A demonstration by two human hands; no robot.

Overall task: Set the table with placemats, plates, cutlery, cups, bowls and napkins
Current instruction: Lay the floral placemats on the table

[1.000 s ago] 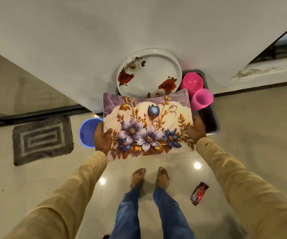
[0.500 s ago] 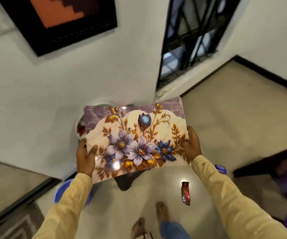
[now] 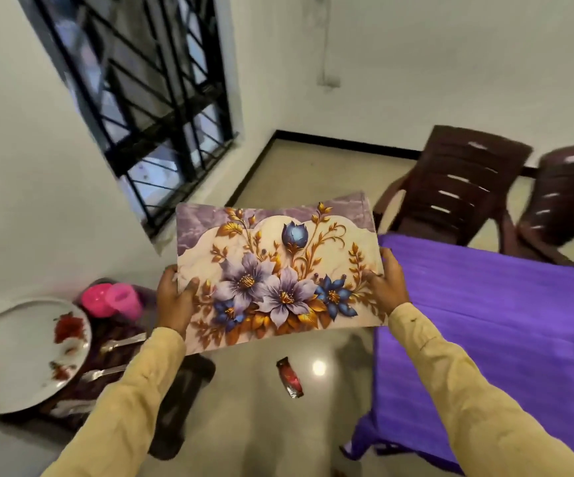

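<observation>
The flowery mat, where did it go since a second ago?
The placemat was carried away from the plate and pink cups, which now lie off to the left, toward the purple table, newly in view beside its right edge. Unchanged: the left hand and right hand grip its short sides, picture up.

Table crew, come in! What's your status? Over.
Gripping the placemat by its ends: left hand, right hand. Held up near the purple table. Red wrapper on floor below.

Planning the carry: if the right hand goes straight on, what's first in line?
Probably free, depth unclear: the right hand, gripping the placemat, points over floor toward the window wall; the purple table lies to its right.
</observation>
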